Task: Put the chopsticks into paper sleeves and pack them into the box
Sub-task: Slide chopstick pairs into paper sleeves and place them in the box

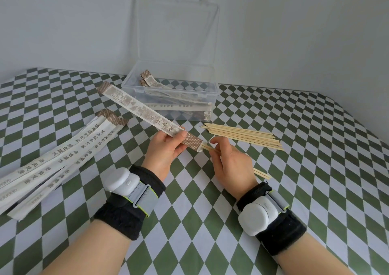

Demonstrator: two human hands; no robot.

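Two hands at work: my right hand pinches slim wooden chopsticks at the mouth of a printed paper sleeve gripped by my left hand; beyond, loose sticks, clear plastic box.

Paper sleeve, clear plastic box

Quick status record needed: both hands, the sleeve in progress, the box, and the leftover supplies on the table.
left hand: holds a paper sleeve near its open end, raised off the table
right hand: grips a pair of chopsticks, tips entering the sleeve mouth
box: clear plastic, lid open and upright, several filled sleeves inside
loose chopsticks: pile right of the hands, in front of the box
empty sleeves: stack at left on the checked tablecloth
stage: insertion just begun
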